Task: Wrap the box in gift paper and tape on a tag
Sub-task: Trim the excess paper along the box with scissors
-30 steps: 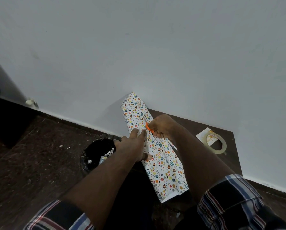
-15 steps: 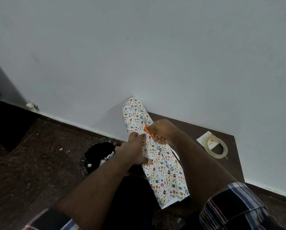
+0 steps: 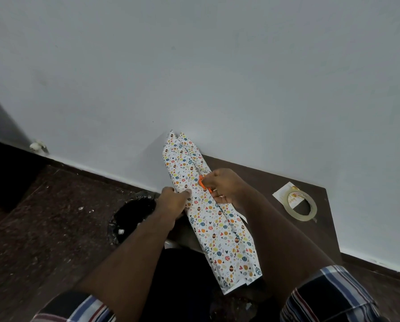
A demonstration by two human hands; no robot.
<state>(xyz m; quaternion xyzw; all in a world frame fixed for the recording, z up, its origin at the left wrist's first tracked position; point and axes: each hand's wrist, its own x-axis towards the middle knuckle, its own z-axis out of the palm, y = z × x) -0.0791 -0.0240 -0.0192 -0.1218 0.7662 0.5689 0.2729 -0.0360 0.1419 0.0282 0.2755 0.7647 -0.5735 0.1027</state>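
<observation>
A person in a plaid shirt works over a long gift paper [image 3: 214, 219] bundle lying on a dark worktop [image 3: 285, 182], its far end propped against a pale wall [image 3: 194, 66]. The left hand [image 3: 171, 202] grips the paper's left edge, fingers curled over it. The right hand [image 3: 226, 185] is closed around orange-handled scissors [image 3: 202, 182], set at the split running down the middle of the paper; the blades are hard to make out. Whether a box lies inside cannot be told. To the right, well apart from the paper, a tape roll [image 3: 301, 205] rests partly on a white tag [image 3: 285, 194]. Left of the worktop, a bin [image 3: 131, 217] lined with black plastic stands on the floor [image 3: 43, 217].
</observation>
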